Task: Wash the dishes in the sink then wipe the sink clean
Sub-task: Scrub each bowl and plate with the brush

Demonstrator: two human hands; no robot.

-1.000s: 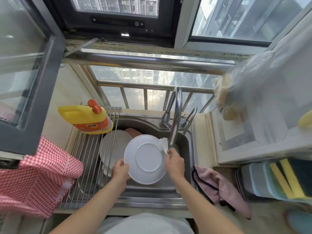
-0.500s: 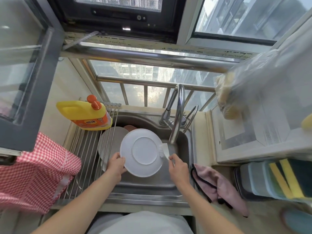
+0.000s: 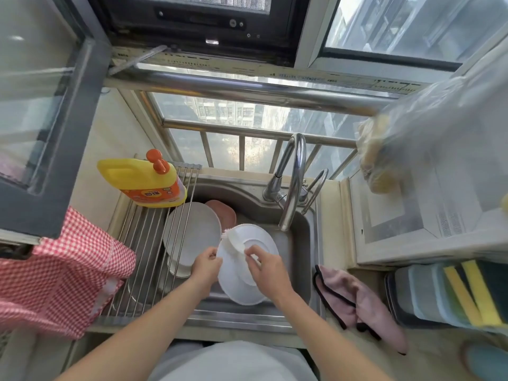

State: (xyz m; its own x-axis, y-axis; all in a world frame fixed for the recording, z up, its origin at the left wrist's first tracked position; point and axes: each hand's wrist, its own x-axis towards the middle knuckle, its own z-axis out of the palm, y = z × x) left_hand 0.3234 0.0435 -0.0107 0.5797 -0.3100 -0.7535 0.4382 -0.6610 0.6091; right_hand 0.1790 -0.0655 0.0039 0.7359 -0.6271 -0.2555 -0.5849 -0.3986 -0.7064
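A white plate [image 3: 242, 290] is held tilted over the steel sink [image 3: 299, 259], its underside towards me. My left hand [image 3: 204, 264] pinches the plate's left rim. My right hand [image 3: 265, 266] grips a white dish brush [image 3: 233, 239], whose head lies on the plate's upper left edge. More white plates [image 3: 192, 235] and a reddish-brown dish [image 3: 224, 213] lie in the sink's left part, partly under a roll-up rack [image 3: 145, 251].
A yellow detergent bottle [image 3: 143, 182] stands on the rack's far end. The faucet [image 3: 292, 182] arches over the sink. A pink cloth [image 3: 360, 301] lies on the counter to the right, beside stacked sponges [image 3: 461, 295]. A red checked cloth [image 3: 60, 273] hangs at the left.
My right hand has swung the brush from the plate's right edge across to its upper left. The plate has turned more edge-on and sits lower in the view.
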